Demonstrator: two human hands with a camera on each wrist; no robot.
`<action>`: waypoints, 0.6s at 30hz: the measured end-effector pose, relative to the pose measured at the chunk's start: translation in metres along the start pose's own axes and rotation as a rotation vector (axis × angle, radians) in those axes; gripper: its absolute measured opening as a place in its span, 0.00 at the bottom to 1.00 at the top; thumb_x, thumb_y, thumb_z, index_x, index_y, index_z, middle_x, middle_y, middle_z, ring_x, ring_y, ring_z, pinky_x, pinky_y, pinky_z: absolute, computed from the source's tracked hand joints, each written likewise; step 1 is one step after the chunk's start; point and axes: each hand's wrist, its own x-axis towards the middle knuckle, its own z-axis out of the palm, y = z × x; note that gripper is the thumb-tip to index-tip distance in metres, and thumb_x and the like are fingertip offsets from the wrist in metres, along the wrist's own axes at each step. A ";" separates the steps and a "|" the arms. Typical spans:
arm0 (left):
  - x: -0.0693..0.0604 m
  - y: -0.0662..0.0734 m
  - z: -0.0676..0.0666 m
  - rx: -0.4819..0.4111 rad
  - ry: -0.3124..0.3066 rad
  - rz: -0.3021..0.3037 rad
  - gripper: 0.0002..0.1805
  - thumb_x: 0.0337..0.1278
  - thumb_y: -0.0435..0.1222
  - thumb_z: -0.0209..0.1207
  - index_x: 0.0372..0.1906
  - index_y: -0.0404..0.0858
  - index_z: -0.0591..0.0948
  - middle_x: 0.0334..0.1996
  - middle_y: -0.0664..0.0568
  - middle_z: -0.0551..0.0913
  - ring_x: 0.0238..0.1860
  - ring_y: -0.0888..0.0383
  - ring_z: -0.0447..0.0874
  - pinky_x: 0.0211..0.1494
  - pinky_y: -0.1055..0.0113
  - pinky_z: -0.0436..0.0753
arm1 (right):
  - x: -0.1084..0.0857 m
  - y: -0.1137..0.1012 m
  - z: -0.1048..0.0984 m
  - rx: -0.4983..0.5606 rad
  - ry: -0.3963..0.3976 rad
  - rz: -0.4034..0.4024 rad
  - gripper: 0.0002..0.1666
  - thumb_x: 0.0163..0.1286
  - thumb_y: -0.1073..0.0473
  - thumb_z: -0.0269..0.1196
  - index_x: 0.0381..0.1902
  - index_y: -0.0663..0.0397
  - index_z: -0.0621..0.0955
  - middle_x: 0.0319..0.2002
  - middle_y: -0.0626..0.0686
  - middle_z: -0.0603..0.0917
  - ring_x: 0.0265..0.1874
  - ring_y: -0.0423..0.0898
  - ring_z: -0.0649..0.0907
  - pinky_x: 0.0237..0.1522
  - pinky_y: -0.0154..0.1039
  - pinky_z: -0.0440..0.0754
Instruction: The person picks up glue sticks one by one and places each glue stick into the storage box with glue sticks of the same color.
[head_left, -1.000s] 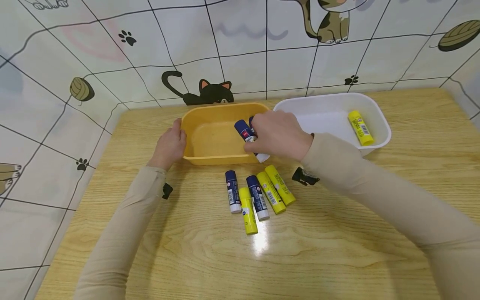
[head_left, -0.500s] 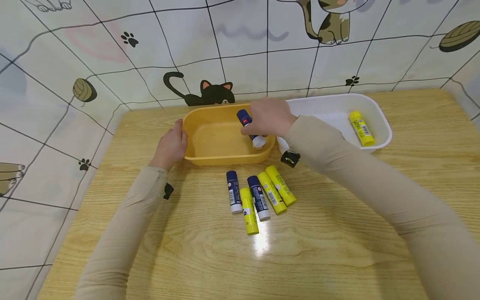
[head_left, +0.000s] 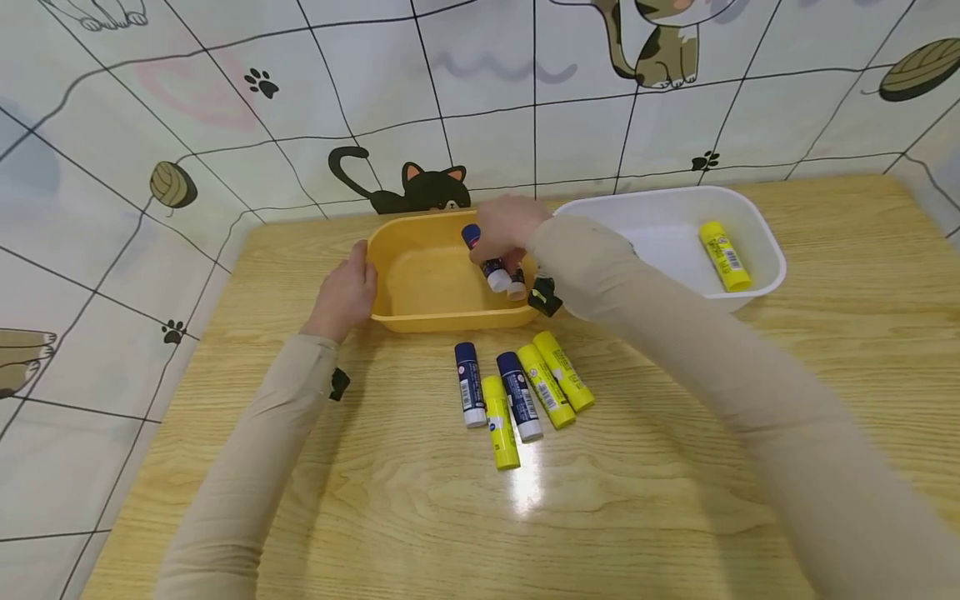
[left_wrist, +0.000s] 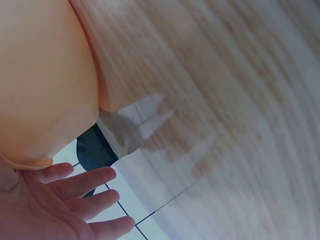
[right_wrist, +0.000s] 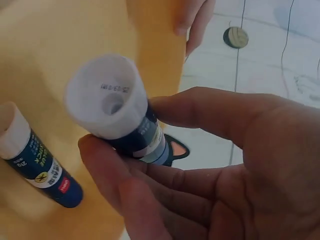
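Note:
My right hand [head_left: 510,227] grips a blue glue stick [right_wrist: 135,125] with a white base, tilted over the right part of the orange bin [head_left: 416,321]. A second blue glue stick [right_wrist: 47,172] lies inside that bin; the right hand partly hides it in the head view. At the bin's left end my left hand [head_left: 345,292] rests against the rim and outer wall, its fingers [left_wrist: 92,182] fairly straight in the left wrist view. On the table in front lie two more blue glue sticks [head_left: 470,385] and three yellow glue sticks [head_left: 501,423].
A white bin [head_left: 772,258] stands right of the orange one, with a yellow glue stick [head_left: 724,257] in it. The wooden table [head_left: 637,517] reaches back to a wall [head_left: 495,142] with cat drawings. My right forearm crosses near the white bin's front.
My right hand has moved left and into the orange bin's space. One blue glue stick has gone from its grip into the bin; the other stays held. The left hand has not moved.

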 end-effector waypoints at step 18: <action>0.001 0.000 -0.001 0.005 -0.019 -0.024 0.27 0.75 0.36 0.33 0.72 0.28 0.52 0.56 0.26 0.72 0.54 0.34 0.73 0.61 0.44 0.65 | 0.041 0.006 0.003 0.032 -0.128 0.087 0.16 0.66 0.53 0.58 0.33 0.61 0.84 0.16 0.48 0.83 0.15 0.36 0.81 0.24 0.28 0.69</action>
